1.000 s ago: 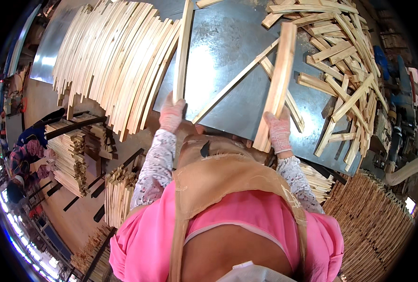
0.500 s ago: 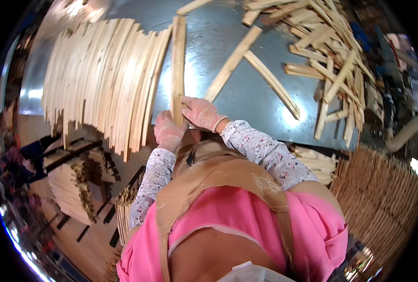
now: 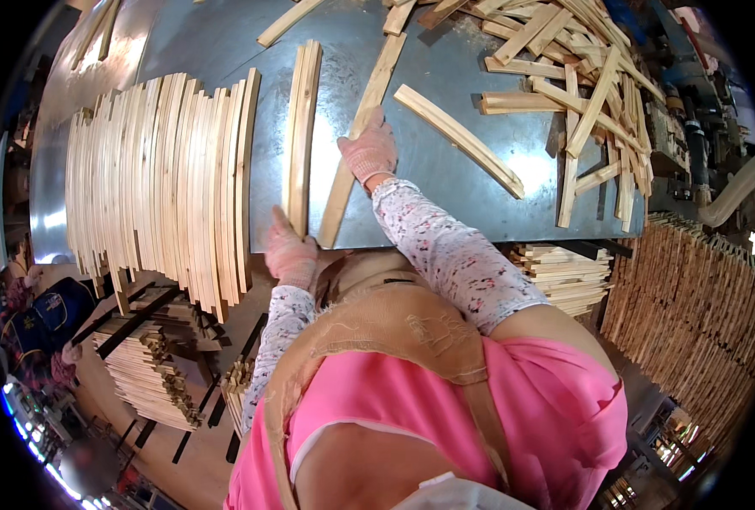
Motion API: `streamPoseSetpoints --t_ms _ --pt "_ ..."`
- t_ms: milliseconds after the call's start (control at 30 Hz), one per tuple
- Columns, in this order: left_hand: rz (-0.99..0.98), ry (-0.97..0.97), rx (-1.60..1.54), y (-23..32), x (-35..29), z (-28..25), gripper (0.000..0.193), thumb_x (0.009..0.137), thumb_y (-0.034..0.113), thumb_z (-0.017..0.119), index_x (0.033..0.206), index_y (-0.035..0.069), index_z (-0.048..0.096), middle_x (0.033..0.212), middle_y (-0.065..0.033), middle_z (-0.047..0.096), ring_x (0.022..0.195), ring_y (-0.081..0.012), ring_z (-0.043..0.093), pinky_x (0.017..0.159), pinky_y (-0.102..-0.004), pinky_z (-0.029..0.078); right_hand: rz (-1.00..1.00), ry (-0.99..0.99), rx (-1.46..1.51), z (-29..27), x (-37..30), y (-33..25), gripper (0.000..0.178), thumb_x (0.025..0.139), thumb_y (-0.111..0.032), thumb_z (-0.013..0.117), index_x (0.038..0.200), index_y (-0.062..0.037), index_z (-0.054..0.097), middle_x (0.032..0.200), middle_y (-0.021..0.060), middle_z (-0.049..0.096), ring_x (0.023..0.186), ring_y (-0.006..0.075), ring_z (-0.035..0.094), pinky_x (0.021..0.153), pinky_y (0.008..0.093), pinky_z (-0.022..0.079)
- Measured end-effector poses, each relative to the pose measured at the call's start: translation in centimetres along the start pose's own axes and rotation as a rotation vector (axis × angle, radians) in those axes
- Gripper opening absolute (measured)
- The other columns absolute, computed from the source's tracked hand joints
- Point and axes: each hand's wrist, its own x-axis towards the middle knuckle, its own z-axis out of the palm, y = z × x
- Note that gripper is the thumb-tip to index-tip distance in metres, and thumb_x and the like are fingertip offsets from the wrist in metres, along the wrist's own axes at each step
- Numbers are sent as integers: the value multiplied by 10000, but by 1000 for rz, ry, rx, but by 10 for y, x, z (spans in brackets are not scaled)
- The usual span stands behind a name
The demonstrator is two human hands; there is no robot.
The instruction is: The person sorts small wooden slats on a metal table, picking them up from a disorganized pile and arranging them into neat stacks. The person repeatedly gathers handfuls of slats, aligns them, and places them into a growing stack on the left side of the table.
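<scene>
My left hand, in a pink-and-white knit glove, is closed at the near end of a pale wooden strip. The strip lies lengthwise on the metal tabletop, and a line along it leaves unclear whether it is one piece or two. My right hand, gloved alike, grips the middle of another wooden strip, which slants away to the right. Its fingertips are partly hidden. Left of my hands, many strips lie side by side in a row, their near ends overhanging the table edge.
A loose strip lies to the right on the metal table. A jumbled heap of strips covers the far right. Stacked wood stands below right, more stacks below left. Another person's dark blue clothing shows at left.
My right hand has left the strip that both hands held and moved up and onto the slanting strip. That slanting strip's near end now lies closer to me. My left hand stays at the first strip.
</scene>
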Motion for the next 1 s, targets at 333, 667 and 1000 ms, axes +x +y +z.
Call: streamPoseSetpoints --t_ms 333,667,1000 --pt "121 194 -199 -42 18 12 861 872 427 806 1551 36 451 1501 -218 535 1402 -380 526 1176 -461 445 -67 -35 179 -13 20 48 849 784 -249 810 1487 -16 393 1429 322 524 1279 489 595 1082 512 527" --pt "146 345 -778 -55 56 -106 760 847 285 824 1464 -48 532 1356 -283 650 1269 -412 633 1103 -464 496 -186 -568 415 -7 -101 21 428 976 -335 760 1190 26 680 980 205 747 934 322 726 847 446 569" --pt "57 605 -550 -58 400 -399 540 853 315 811 1268 -2 670 1245 -237 740 1179 -400 717 1016 -490 570 -154 -190 76 30 -6 -30 357 987 -364 678 1123 -34 687 989 240 727 972 427 707 858 475 543"
